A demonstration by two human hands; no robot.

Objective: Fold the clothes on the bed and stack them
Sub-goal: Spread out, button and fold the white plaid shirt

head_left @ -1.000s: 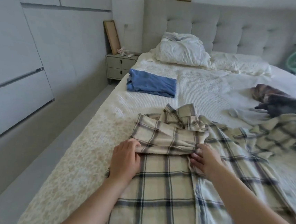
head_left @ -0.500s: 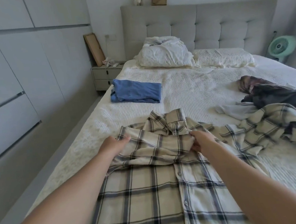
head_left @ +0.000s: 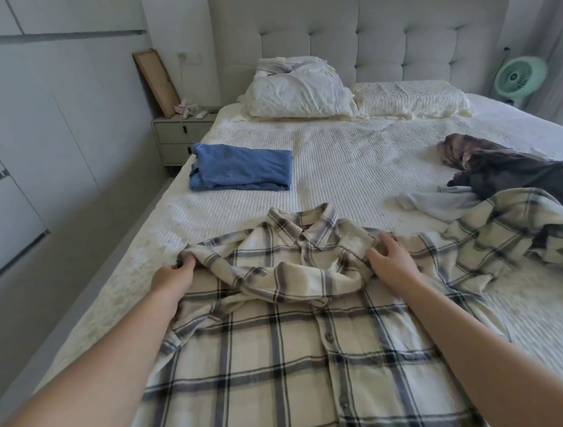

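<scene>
While the plaid shirt (head_left: 286, 350) lies flat on the bed (head_left: 355, 171), the left hand (head_left: 173, 279) pinches one shoulder and the right hand (head_left: 389, 261) rests on the other. It looks soft and floppy, so the shoulders are good places to hold.

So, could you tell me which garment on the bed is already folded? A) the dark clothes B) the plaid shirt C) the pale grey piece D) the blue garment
D: the blue garment lies as a neat rectangle near the bed's left edge, while the plaid shirt is still spread open under both hands.
</scene>
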